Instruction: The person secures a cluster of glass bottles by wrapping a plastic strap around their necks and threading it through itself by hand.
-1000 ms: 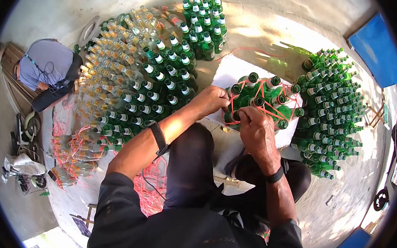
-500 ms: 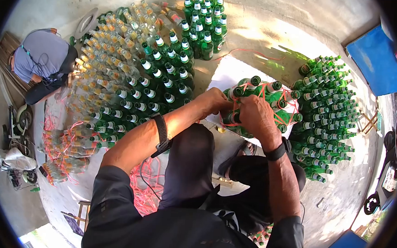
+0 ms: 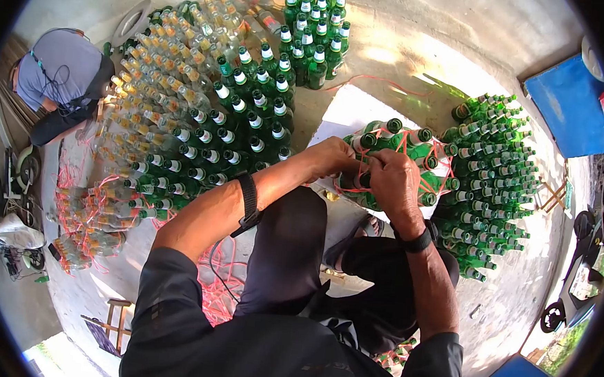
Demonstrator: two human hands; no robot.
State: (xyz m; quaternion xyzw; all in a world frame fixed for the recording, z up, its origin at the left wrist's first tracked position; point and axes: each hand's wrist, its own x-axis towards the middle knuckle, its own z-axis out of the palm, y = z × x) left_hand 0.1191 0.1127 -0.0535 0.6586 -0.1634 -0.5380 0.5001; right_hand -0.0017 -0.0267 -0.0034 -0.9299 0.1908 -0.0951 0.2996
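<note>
Several green bottles [image 3: 422, 153], laced together with red string [image 3: 405, 141], stand on a white board [image 3: 348, 107] in front of me. At the bundle's near left edge my left hand [image 3: 333, 158] is closed, its fingers pinching the string. Close beside it, my right hand [image 3: 394, 175] is also closed on the string, thumb against the fingers, over the bottle necks. The two hands are almost touching. My fingers and the right hand's back hide part of the bundle and the string's ends.
Green bottles [image 3: 490, 172] are massed at the right, with green and clear bottles [image 3: 163, 76] at the left. Another person [image 3: 66, 70] sits bent over at the far left. Red string [image 3: 220, 280] lies by my left leg. A blue panel [image 3: 573, 105] leans at the upper right.
My right hand has moved from the front of the bundle up beside my left hand. The view has turned slightly, shifting the surroundings. The bundle stays on the board.
</note>
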